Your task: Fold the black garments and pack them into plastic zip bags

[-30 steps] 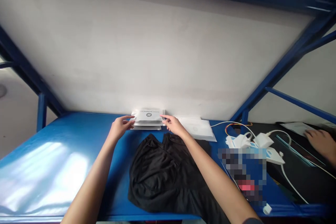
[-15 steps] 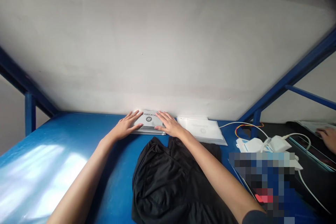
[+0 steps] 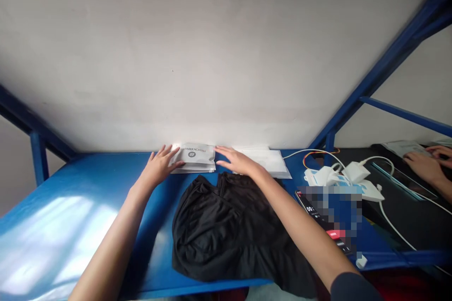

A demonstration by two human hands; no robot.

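Observation:
A stack of translucent white zip bags (image 3: 196,156) with dark lettering and a round logo lies against the wall. At its left edge is my left hand (image 3: 160,164), fingers spread, the tips touching or just over the bag. My right hand (image 3: 235,160) is at the stack's right edge, fingers apart, holding nothing. Behind my right wrist lies another white bag (image 3: 273,163). Nearer to me, a black garment (image 3: 212,230) is spread over the blue table (image 3: 88,178), partly under my right forearm and hanging over the front edge.
On the right are a white power strip (image 3: 369,190) with plugs and cables, and a phone (image 3: 318,216), partly blurred out. Another person's hands (image 3: 423,164) rest over a black surface at the far right. Blue metal bars (image 3: 374,75) slope along both sides.
My hands have lifted off the top of the stack and moved apart to its sides. The view has shifted, showing the table's front edge and more of the other person's hands.

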